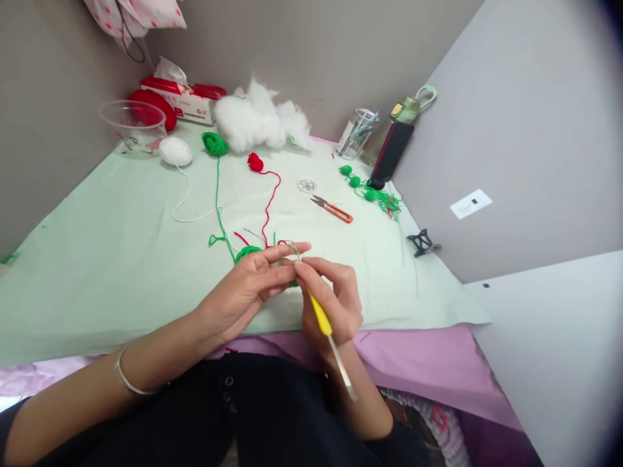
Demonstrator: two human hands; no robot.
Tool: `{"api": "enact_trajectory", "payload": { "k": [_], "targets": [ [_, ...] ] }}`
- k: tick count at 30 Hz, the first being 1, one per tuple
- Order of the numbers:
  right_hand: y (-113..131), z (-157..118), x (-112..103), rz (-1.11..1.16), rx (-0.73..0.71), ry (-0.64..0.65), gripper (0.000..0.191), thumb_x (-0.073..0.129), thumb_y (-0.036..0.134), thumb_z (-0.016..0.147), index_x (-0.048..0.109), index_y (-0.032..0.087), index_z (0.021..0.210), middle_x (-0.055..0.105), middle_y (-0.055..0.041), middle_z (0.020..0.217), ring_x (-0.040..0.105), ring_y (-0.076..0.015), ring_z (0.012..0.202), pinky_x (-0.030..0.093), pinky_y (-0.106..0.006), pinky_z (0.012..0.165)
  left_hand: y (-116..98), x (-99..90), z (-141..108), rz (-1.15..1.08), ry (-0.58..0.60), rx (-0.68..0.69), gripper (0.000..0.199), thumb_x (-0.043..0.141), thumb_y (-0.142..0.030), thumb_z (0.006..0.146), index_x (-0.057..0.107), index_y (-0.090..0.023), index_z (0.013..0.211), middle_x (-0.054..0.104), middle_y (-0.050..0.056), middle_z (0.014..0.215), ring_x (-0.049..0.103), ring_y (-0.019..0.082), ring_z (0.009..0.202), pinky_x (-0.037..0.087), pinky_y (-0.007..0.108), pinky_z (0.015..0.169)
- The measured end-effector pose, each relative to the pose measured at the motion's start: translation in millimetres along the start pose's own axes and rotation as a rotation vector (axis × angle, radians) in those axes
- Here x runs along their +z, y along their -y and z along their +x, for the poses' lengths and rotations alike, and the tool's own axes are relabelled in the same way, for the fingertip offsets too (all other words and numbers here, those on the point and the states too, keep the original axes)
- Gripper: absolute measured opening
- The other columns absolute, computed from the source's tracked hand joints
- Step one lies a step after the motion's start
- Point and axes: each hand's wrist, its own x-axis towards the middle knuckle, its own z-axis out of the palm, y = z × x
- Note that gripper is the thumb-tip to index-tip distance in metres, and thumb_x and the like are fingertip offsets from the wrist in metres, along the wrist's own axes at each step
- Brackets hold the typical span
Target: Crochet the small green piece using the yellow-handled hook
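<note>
Over the front of the table my two hands meet at their fingertips. Closed like a pen grip, my right hand (333,301) holds a crochet hook (320,312) with a yellow handle, its tip up at the left fingers. My left hand (248,288) pinches a small piece of crochet work that the fingers mostly cover, with the index finger stretched out and yarn near its tip. Green yarn (247,253) bunches just behind the left hand. A red yarn strand (267,214) and a white one run back from there.
Behind lie a white yarn ball (176,152), green yarn ball (215,144), red yarn ball (256,162) and white stuffing (260,120). Orange thread snips (333,209) lie mid-table near a small clear case (307,186). Green crocheted pieces (370,194), a bottle (406,110) and pen cup (357,135) stand right.
</note>
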Motion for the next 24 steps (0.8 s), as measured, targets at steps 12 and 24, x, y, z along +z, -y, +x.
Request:
{"api": "enact_trajectory", "payload": {
  "k": [12,24],
  "targets": [
    [-3,10,-3,0.465,0.563,0.021,0.016,0.062,0.030,0.101,0.076,0.024,0.101,0.076,-0.0028,0.090,0.068,-0.0141,0.074,0.058,-0.030,0.067,-3,-3.7,-4,0.164,0.067,0.109,0.024,0.081,-0.025,0.088,0.085,-0.027,0.112,0.074,0.002,0.100,0.056,0.008,0.066,0.045,0.026,0.068],
    [-6,16,-8,0.593,0.632,0.042,0.021,0.053,0.037,0.106,0.066,0.023,0.099,0.077,-0.0029,0.085,0.066,-0.0133,0.066,0.056,-0.029,0.063,-7,-4.8,-5,0.224,0.002,0.105,0.029,0.084,-0.026,0.082,0.086,-0.025,0.110,0.074,0.004,0.110,0.046,0.005,0.057,0.044,0.028,0.066]
  ]
}}
